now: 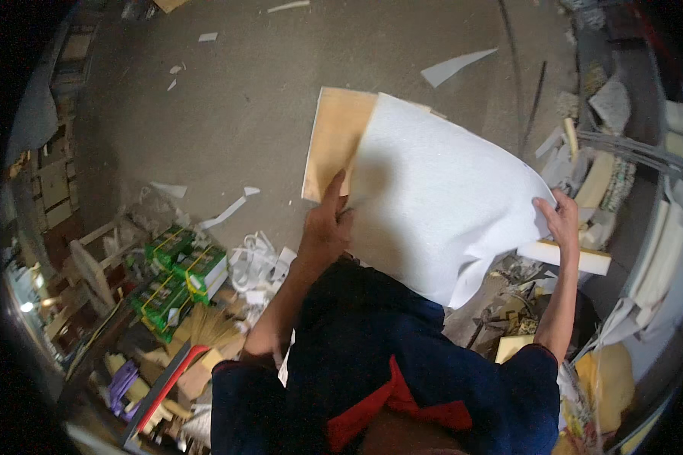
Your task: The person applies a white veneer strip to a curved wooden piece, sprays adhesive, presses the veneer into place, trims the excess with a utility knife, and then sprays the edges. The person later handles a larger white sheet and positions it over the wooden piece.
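A large white soft sheet lies over most of a tan flat board, whose left part shows bare. My left hand is at the board's near left corner, beside the sheet's left edge. Its index finger is stretched out onto the tan surface and the thumb is apart from it; the other fingers are partly hidden. My right hand pinches the sheet's right edge between thumb and fingers. From that grip the sheet runs in folds down to its near corner, close to my body.
Green strapped packages and crumpled white scraps lie to the left. Foam offcuts and other scraps pile up at the right. A pointed white offcut lies on the grey floor. A red-edged bar is at lower left.
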`<control>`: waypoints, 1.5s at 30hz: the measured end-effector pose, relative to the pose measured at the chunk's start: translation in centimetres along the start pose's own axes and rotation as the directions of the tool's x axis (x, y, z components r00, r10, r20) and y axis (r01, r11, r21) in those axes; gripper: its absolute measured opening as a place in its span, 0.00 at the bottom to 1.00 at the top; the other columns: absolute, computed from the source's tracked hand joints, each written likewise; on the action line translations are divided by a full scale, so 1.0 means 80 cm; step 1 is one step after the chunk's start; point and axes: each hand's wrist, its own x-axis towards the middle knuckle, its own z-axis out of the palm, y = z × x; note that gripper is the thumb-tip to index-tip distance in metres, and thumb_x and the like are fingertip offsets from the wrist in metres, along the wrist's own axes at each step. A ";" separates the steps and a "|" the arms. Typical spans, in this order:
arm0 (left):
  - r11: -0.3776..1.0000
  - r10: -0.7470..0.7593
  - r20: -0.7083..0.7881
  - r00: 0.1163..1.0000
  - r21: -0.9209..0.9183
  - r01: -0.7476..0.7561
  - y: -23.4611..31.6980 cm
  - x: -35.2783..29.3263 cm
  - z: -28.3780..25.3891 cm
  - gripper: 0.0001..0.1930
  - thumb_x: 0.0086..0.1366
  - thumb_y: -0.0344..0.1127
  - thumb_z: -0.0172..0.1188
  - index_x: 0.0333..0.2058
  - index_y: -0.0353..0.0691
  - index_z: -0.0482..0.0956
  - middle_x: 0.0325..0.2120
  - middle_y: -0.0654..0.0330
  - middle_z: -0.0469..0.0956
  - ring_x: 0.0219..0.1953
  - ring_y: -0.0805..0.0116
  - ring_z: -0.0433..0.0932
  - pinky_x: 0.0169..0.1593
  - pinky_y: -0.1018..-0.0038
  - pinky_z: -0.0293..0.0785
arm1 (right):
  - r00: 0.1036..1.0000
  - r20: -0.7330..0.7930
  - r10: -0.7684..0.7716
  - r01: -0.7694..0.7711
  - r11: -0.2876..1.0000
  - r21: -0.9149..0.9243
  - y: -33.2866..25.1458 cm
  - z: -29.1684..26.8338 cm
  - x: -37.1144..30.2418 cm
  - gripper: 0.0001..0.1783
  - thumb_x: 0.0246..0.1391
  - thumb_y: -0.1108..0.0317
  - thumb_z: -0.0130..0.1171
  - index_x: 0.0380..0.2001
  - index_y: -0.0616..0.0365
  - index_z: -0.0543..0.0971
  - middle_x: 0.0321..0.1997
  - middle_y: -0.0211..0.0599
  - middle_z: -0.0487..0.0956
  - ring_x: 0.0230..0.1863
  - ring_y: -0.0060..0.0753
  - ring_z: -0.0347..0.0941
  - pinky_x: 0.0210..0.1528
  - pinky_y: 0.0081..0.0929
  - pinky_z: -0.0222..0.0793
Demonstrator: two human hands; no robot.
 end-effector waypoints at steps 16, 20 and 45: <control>0.733 -0.435 0.362 0.824 -0.390 0.558 -0.152 0.252 -0.003 0.20 0.60 0.23 0.60 0.52 0.33 0.69 0.39 0.56 0.80 0.40 0.69 0.79 0.45 0.72 0.76 | 0.969 0.216 0.121 -0.056 0.957 -0.285 -0.013 0.219 0.299 0.10 0.54 0.70 0.60 0.40 0.58 0.81 0.30 0.50 0.81 0.31 0.48 0.79 0.38 0.38 0.73; 0.671 -0.348 0.584 0.734 -0.392 0.630 -0.222 0.351 -0.009 0.29 0.60 0.25 0.62 0.59 0.33 0.63 0.43 0.51 0.79 0.43 0.65 0.79 0.46 0.70 0.77 | 0.992 0.119 0.044 -0.021 0.982 -0.187 -0.036 0.277 0.322 0.13 0.52 0.73 0.59 0.43 0.60 0.79 0.35 0.53 0.81 0.35 0.49 0.79 0.41 0.41 0.72; 0.631 -0.575 0.316 0.755 -0.417 0.655 -0.394 0.512 0.051 0.11 0.63 0.36 0.63 0.34 0.32 0.82 0.22 0.64 0.78 0.20 0.78 0.73 0.24 0.78 0.70 | 0.839 0.402 0.365 -0.203 0.898 -0.391 0.026 0.384 0.415 0.13 0.55 0.64 0.63 0.35 0.64 0.80 0.27 0.46 0.80 0.29 0.34 0.74 0.36 0.34 0.70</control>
